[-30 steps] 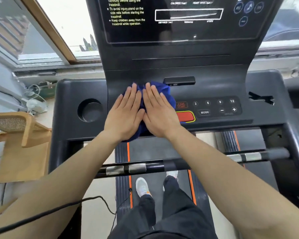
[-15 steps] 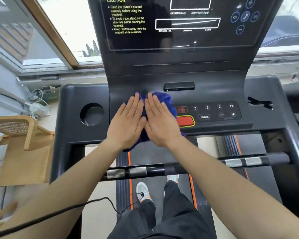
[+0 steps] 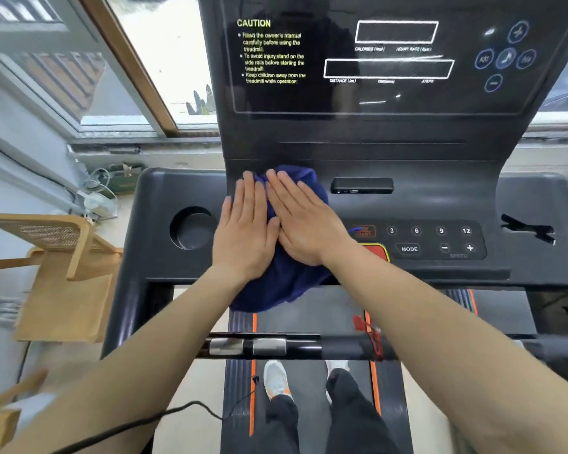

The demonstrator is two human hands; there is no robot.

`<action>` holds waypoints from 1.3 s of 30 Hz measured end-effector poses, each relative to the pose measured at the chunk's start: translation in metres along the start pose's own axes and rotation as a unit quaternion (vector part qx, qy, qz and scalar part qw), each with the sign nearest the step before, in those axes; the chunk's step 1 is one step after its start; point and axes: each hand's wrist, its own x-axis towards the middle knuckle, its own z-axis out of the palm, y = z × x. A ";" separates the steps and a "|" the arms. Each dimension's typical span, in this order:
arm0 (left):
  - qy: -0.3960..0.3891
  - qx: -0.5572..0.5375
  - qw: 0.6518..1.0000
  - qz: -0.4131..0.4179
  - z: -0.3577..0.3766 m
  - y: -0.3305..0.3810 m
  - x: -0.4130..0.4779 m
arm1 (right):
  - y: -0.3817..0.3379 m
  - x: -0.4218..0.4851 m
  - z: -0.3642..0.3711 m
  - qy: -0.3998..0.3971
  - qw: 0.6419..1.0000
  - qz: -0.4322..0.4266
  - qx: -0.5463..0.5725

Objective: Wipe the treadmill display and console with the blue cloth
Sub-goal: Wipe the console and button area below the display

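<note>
Both hands flat on the blue cloth [image 3: 284,283], side by side, thumbs touching at the middle; left hand [image 3: 246,234] palm down, fingers straight and held together; right hand [image 3: 304,224] the same, fingers slightly fanned and angled toward the left; neither hand grips, both press.

Cloth lies on the console [image 3: 522,204], left of centre, between the round cup holder [image 3: 191,232] and the button panel [image 3: 436,240]; its top bunches up against the foot of the upright display [image 3: 391,60]; its lower part hangs over the console's near edge, above the belt; the red stop button [image 3: 376,252] sits just beside the right wrist, partly covered.

Handling, as judged: cloth is soft, light, limp; it crumples under the palms and will not hold a shape; likely to slide easily on smooth plastic, so flat palm pressure carries it better than a pinch; the loose hanging part could snag or drag over the buttons; best gathered under the palms before going up the display.

Display looks untouched by the cloth at this point; glossy, reflective; probably shows streaks.
</note>
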 end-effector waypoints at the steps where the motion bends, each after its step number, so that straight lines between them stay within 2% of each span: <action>1: 0.003 0.004 1.000 0.019 0.002 0.012 0.005 | 0.009 -0.009 0.002 0.003 1.000 0.015 -0.008; 6: -0.033 0.026 0.992 0.116 0.014 0.059 -0.003 | 0.027 -0.073 0.013 -0.013 0.995 0.097 -0.007; 11: -0.021 0.015 0.996 0.084 0.011 0.035 -0.055 | -0.017 -0.083 0.025 0.004 0.998 0.057 0.041; 15: -0.012 0.011 0.997 0.077 0.008 0.062 -0.064 | -0.013 -0.103 0.020 -0.018 0.995 0.070 0.064; 21: -0.045 -0.002 0.984 0.170 0.025 0.145 -0.049 | 0.040 -0.172 0.029 0.039 0.982 0.174 0.068; 26: -0.075 0.004 0.970 0.232 0.039 0.208 -0.039 | 0.085 -0.222 0.034 0.051 0.977 0.204 0.040; 30: -0.092 -0.008 0.964 0.249 0.038 0.244 0.020 | 0.149 -0.203 0.027 0.051 0.967 0.249 0.031; 34: -0.070 0.015 0.973 0.219 0.038 0.272 0.062 | 0.194 -0.180 0.016 0.064 0.954 0.288 0.047; 37: -0.095 0.002 0.965 0.243 0.040 0.267 0.032 | 0.165 -0.206 0.024 0.085 0.950 0.299 0.035; 39: -0.109 0.017 0.959 0.261 0.041 0.254 0.001 | 0.134 -0.228 0.034 0.069 0.956 0.284 0.032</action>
